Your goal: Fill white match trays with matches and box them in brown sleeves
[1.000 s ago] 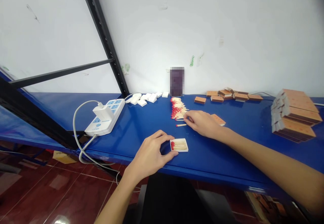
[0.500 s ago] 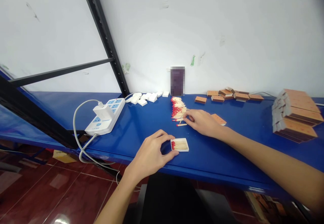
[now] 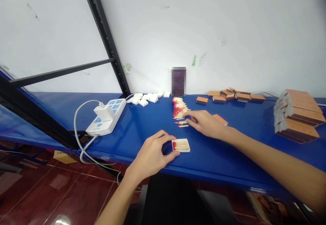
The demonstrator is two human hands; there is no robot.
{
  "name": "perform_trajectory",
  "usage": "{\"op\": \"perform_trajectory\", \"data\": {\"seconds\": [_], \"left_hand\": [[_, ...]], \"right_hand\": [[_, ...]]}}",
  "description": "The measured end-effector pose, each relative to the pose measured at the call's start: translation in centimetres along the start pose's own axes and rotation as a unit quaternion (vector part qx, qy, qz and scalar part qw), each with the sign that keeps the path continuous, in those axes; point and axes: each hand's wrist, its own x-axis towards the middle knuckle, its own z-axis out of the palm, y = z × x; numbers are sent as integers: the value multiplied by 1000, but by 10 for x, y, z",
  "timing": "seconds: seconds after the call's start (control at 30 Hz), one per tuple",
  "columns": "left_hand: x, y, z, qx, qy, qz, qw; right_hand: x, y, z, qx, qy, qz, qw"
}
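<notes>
The right hand (image 3: 204, 123) has relaxed its pinch beside loose matches (image 3: 183, 126).

Red-tipped matches (image 3: 181, 147) are lying in a white tray (image 3: 184, 151).
The left hand (image 3: 156, 152) is gripping the tray's left end; beyond the tray, the right hand (image 3: 202, 123) is holding its fingers at loose matches (image 3: 179, 108). Stacked orange matchboxes (image 3: 297, 116) are standing well right of the tray.

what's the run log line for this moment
left hand: holding white rectangular tray | right hand: at red-headed wooden match pile | more matches inside tray
</notes>
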Motion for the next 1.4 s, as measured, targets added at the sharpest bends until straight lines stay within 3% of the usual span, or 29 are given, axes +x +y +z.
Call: {"op": "perform_trajectory", "data": {"seconds": [0.13, 0.27, 0.83, 1.03, 1.4], "left_hand": [[-1, 0, 0, -1, 1, -3, 1000], [0, 0, -1, -1, -2, -4, 1000], [0, 0, 0, -1, 4, -1, 1000], [0, 1, -1, -2, 2, -5, 1000], [0, 1, 0, 0, 2, -1, 1000]], "right_hand": [[3, 3, 2, 17, -19, -48, 999], [3, 2, 2, 3, -31, -29, 999], [0, -6, -2, -34, 37, -13, 999], [-3, -9, -1, 23, -18, 10, 1000], [-4, -15, 2, 10, -19, -38, 999]]}}
